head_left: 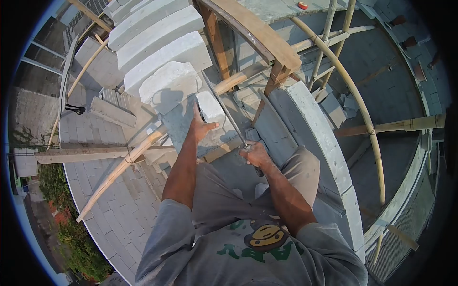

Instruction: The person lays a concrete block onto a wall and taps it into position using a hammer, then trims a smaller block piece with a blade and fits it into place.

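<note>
My left hand (202, 126) grips the near left side of a small white lightweight-concrete block (210, 107), thumb stretched across its front face and fingers partly hidden. The block rests on a grey slab (177, 123). In my right hand (256, 155) is the handle of what looks like a handsaw, fingers wrapped round it. Its long thin blade (229, 114) appears nearly edge-on and runs away from me along the block's right side. Whether the teeth touch the block I cannot tell. Beyond the block stands a rough-edged broken white block (168, 83).
A row of white blocks (160, 47) stretches away ahead. Wooden scaffold poles (353, 86) and a timber beam (257, 33) cross the right side. A block wall (324, 138) rises beside my right knee. At left, another pole (119, 171) leans over the wall's outer face.
</note>
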Tool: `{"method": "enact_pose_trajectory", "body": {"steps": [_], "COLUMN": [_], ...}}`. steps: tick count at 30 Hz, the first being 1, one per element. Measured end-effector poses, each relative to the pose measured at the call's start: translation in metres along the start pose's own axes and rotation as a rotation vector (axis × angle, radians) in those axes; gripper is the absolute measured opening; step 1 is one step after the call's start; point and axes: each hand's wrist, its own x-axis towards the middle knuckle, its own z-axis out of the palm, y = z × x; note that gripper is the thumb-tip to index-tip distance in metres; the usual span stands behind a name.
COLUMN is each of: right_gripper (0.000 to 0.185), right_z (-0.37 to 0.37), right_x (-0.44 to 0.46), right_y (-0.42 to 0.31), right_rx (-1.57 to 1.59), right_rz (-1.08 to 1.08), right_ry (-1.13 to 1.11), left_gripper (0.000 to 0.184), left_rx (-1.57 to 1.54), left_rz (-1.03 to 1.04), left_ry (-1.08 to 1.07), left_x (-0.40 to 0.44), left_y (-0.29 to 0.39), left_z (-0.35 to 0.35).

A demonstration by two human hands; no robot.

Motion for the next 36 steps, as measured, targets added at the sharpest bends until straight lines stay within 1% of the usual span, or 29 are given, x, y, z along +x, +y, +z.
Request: {"method": "enact_pose_trajectory", "body": {"steps": [2,4,5,6,7,9,10,11,12,14,15,18,21,24,27,30,31,36], "right_gripper": [0.015,0.013,0.012,0.012,0.013,0.018,0.021,0.024,0.027,0.028,0.029,0.036,0.048,0.058,0.062,0.064,0.064,0.061], "right_z": [0.025,0.041,0.050,0.048,0.044,0.038,0.035,0.028,0.025,0.018,0.015,0.017,0.006,-0.003,-0.003,0.006,0.008,0.024], "right_x": [0.013,0.009,0.012,0.016,0.016,0.009,0.010,0.010,0.009,-0.004,-0.008,-0.010,-0.015,-0.018,-0.017,-0.007,-0.005,0.005], "right_y": [0.030,0.041,0.042,0.034,0.017,-0.016,-0.019,-0.018,-0.019,-0.044,-0.052,-0.056,-0.077,-0.099,-0.116,-0.117,-0.117,-0.105], "right_rx": [-0.324,-0.557,-0.635,-0.539,-0.440,0.115,0.065,0.013,-0.041,0.134,0.224,0.311,0.389,0.380,0.526,0.487,0.463,0.377], "right_rz": [-0.241,-0.434,-0.532,-0.447,-0.367,0.182,0.172,0.161,0.149,0.245,0.295,0.308,0.232,0.164,0.119,0.090,0.098,0.154], "right_ry": [0.026,0.152,0.255,0.281,0.312,0.171,0.134,0.095,0.058,0.101,0.133,0.174,0.193,0.220,0.246,0.305,0.311,0.289], "left_gripper": [0.121,0.119,0.119,0.118,0.116,0.111,0.110,0.105,0.102,0.099,0.100,0.097,0.089,0.089,0.081,0.077,0.073,0.068], "left_rx": [-0.136,-0.244,-0.283,-0.319,-0.237,-0.367,-0.434,-0.448,-0.478,-0.544,-0.457,-0.425,-0.354,-0.473,-0.136,-0.057,-0.011,0.057], "left_rz": [-0.074,-0.151,-0.184,-0.211,-0.122,-0.249,-0.318,-0.313,-0.403,-0.571,-0.610,-0.520,-0.488,-0.404,-0.400,-0.270,-0.251,-0.239], "left_ry": [-0.045,-0.126,-0.156,-0.178,-0.136,-0.066,-0.024,0.024,0.070,0.146,0.228,0.243,0.215,0.272,0.534,0.650,0.672,0.710], "left_x": [-0.012,-0.025,-0.030,-0.033,-0.037,-0.040,-0.043,-0.036,-0.028,-0.016,-0.015,-0.018,-0.009,-0.016,0.007,0.008,-0.001,-0.001], "left_y": [0.007,0.016,0.023,0.027,0.030,0.042,0.046,0.034,0.025,0.018,0.023,0.022,0.017,0.066,0.040,0.022,0.040,0.045], "left_z": [-0.008,-0.008,-0.012,-0.015,-0.018,-0.019,-0.019,-0.018,-0.018,-0.017,-0.009,-0.002,-0.009,-0.013,0.006,0.022,0.023,0.024]}}
